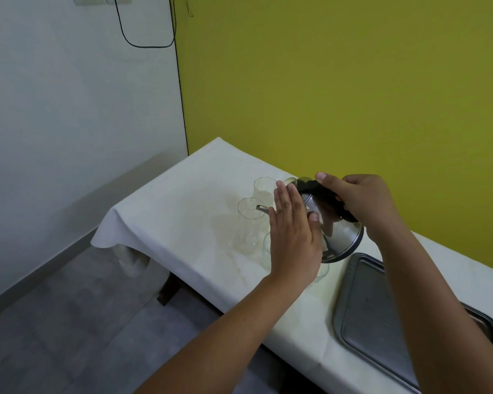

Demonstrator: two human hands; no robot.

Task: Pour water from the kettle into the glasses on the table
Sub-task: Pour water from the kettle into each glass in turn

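Here, at frame centre, your left hand (292, 234) lies flat and unclenched against the kettle (335, 223) to steady it, your right hand (362, 203) clenches its handle, tipping the spout over the near glass (249, 223).

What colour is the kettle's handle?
Black handle on the shiny steel kettle, head view.

On the bench (182, 223), the kettle (336, 237) tilts at centre, its spout (262, 209) over the rim of a glass (249, 223) at nine o'clock. Another glass (264, 190) stands at eleven o'clock, and a tray (382, 322) lies at five o'clock.
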